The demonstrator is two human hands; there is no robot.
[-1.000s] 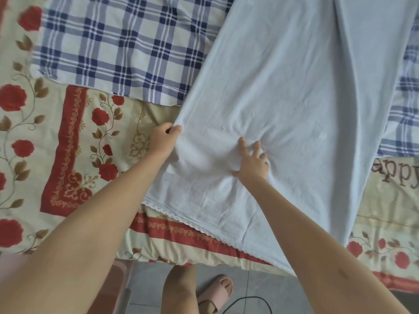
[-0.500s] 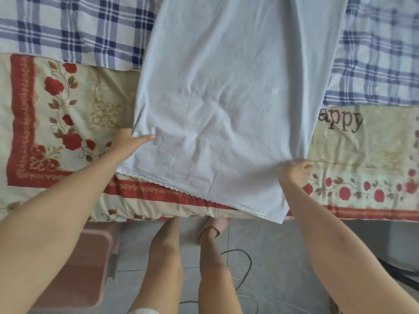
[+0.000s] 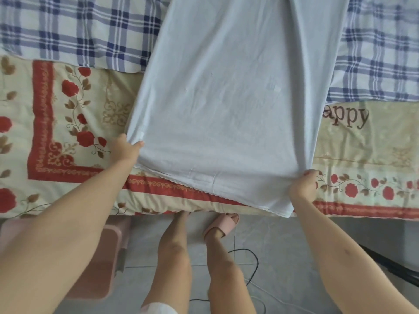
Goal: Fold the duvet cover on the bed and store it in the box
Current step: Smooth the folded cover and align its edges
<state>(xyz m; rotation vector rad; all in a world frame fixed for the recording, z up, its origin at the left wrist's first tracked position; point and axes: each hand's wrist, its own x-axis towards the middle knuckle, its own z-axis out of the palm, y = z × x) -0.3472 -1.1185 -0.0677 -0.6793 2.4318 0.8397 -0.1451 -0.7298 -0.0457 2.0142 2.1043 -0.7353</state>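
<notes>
pale duvet cover (image 3: 226,109) lies on the bed (image 3: 68,132), long axis running straight away from the person. left grip (image 3: 124,148) pinches its near left corner, right grip (image 3: 303,184) bunches the near right edge, so the fold likely carries forward. pink box (image 3: 97,268) on the floor, nearer the left.

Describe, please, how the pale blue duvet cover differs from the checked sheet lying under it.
The duvet cover is plain pale blue; the checked sheet has a navy-and-white plaid. The left hand and right hand pinch the duvet cover at its two sides; neither touches the checked sheet. The duvet cover hangs past the near edge of the floral quilt; the checked sheet stops further back. Both lie on that quilt.
</notes>
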